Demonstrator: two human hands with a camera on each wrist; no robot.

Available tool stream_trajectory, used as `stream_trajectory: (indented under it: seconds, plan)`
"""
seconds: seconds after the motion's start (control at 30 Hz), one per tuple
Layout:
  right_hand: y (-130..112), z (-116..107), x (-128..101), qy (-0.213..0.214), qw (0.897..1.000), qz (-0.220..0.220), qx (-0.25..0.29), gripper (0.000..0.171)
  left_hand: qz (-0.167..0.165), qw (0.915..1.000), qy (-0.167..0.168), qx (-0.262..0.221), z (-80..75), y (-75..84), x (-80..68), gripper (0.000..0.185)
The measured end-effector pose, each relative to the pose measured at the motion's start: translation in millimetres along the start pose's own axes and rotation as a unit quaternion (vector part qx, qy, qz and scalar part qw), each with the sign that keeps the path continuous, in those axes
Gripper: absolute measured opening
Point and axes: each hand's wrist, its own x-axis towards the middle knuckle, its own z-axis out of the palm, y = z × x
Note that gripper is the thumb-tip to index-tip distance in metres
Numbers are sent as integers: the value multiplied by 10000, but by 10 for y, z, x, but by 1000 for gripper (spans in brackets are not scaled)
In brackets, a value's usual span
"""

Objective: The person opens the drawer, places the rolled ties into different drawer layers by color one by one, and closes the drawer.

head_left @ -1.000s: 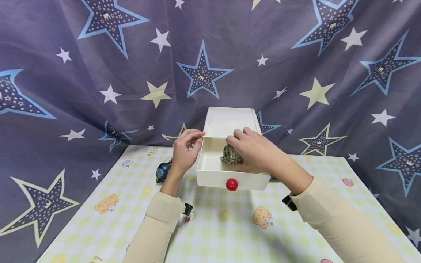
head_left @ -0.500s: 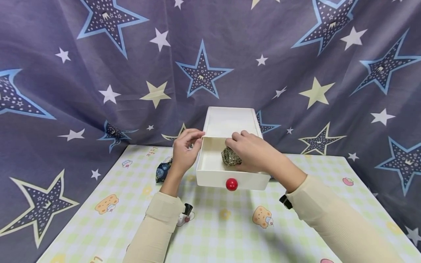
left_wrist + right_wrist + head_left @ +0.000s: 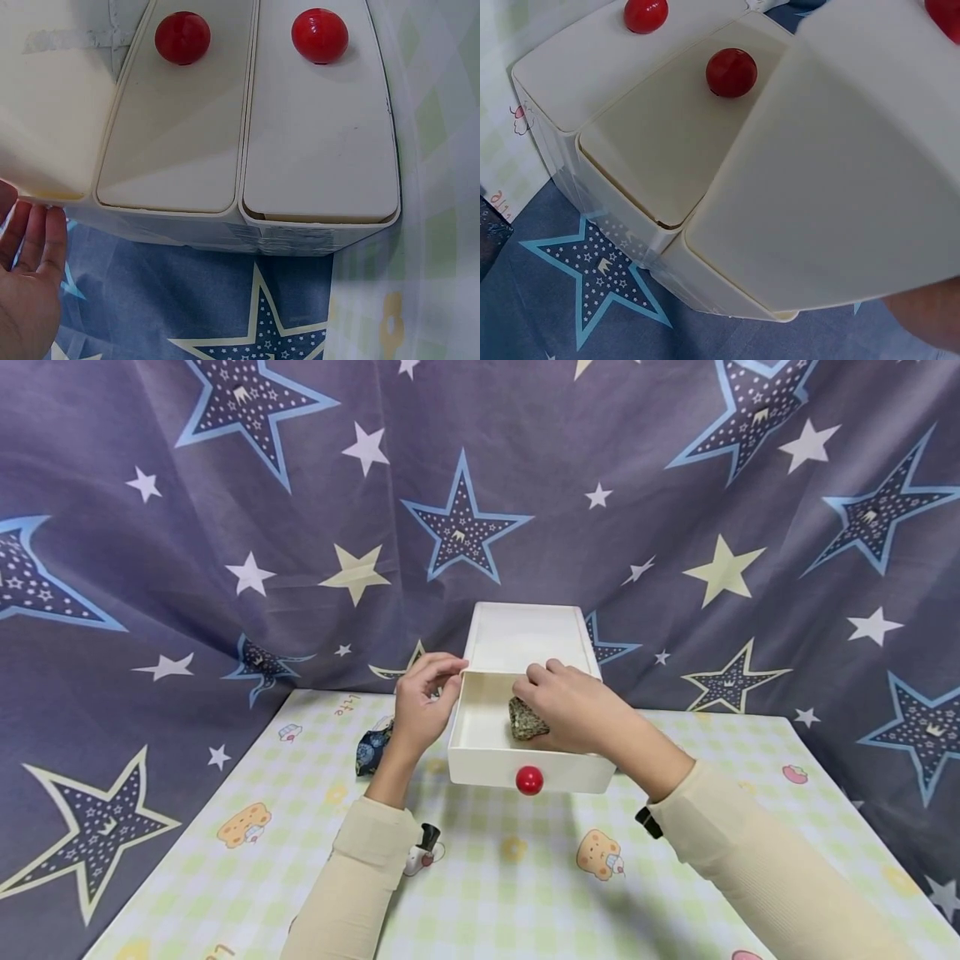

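A white drawer unit (image 3: 531, 635) with red ball knobs stands at the table's back; its top drawer (image 3: 480, 739) is pulled out. My right hand (image 3: 573, 706) reaches into this drawer, curled round a small speckled green-brown bundle (image 3: 527, 720). Most of the bundle's right side is hidden by the hand. My left hand (image 3: 423, 702) touches the unit's left upper edge with its fingers. In the left wrist view, the fingers (image 3: 34, 236) lie fairly straight along that side. The right wrist view shows the pulled-out drawer's outside (image 3: 817, 187) and a bit of hand.
Below the pulled-out drawer, two pushed-in drawers show, a middle one (image 3: 180, 135) and a bottom one (image 3: 322, 135). A dark blue patterned item (image 3: 371, 752) lies left of the unit. A star-printed curtain (image 3: 300, 543) hangs behind the checked tablecloth (image 3: 517, 893).
My right hand has shifted slightly left and its wrist has dropped a little, while the speckled bundle has turned and moved slightly right in the drawer. My left hand stays put.
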Motion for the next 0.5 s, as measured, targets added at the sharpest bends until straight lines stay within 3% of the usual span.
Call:
stream_trajectory:
  seconds: [0.3,0.5]
  plan:
    - [3,-16,-7,-26,9999,-20,167,59,-47,10000,-1,-6,-3,-8,-8,19]
    - [4,-118,-53,-68,9976,159,668,55,-38,10000,-2,-23,-2,-2,-4,19]
